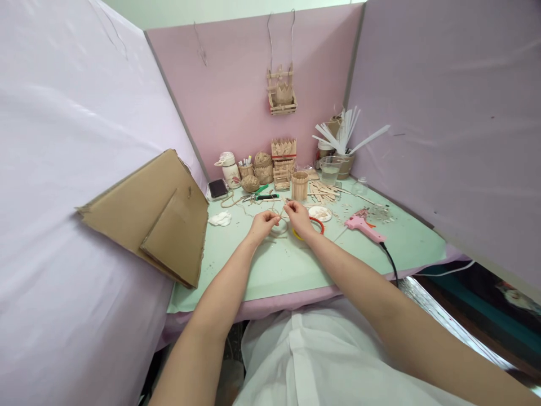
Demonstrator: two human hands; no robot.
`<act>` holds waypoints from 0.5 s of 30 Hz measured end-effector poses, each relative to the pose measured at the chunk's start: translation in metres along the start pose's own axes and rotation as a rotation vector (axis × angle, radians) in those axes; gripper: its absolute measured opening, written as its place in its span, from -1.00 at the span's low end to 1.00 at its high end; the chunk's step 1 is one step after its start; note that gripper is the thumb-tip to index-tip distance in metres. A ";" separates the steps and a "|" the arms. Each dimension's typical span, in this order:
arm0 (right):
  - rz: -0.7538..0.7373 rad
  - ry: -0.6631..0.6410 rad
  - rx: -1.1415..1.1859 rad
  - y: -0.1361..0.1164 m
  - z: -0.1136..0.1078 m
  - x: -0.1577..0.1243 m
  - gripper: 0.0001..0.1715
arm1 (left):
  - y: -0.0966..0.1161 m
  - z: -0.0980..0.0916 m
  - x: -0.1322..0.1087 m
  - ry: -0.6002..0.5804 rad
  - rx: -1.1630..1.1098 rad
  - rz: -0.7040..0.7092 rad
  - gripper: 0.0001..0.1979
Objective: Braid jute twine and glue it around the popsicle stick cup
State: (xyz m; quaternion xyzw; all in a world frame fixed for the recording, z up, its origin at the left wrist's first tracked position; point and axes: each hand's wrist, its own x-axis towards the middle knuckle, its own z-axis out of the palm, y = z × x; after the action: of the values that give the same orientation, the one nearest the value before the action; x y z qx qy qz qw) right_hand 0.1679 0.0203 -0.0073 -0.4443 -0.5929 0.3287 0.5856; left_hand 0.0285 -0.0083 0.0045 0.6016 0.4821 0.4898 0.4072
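Observation:
My left hand [264, 223] and my right hand [297, 216] meet close together over the green tabletop, fingers pinched. Between the fingertips runs a thin piece of tan twine [282, 216], and both hands grip it. Under the hands lie a pale tape roll [280, 228] and a red-and-yellow ring [316, 224], partly hidden by my right hand. Just beyond them stands a round cup of craft sticks [300, 186]. Pliers with dark green handles [267, 197] lie behind my left hand, near a ball of twine [250, 183].
A pink glue gun [364, 226] lies at right, its cord over the table edge. Loose craft sticks [324, 192] and a white dish [320, 213] are behind my right hand. Cardboard sheets [156, 220] lean at left. A stick-built hanger [282, 96] hangs on the pink back wall.

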 end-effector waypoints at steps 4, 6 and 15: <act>-0.060 -0.095 -0.014 -0.007 -0.005 -0.003 -0.78 | -0.005 -0.006 0.000 0.063 -0.026 -0.043 -0.81; -0.068 -0.119 -0.004 -0.008 -0.005 -0.003 -0.78 | -0.007 -0.008 0.001 0.090 -0.046 -0.037 -0.81; 0.029 -0.249 0.007 -0.005 -0.003 -0.002 -0.49 | -0.005 -0.007 0.001 0.062 -0.097 -0.022 -0.77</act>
State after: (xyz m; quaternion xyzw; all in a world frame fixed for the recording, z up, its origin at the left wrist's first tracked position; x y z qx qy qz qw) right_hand 0.1702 0.0159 -0.0038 -0.4063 -0.6536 0.3919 0.5041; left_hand 0.0204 -0.0059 0.0016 0.5603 0.4769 0.5264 0.4260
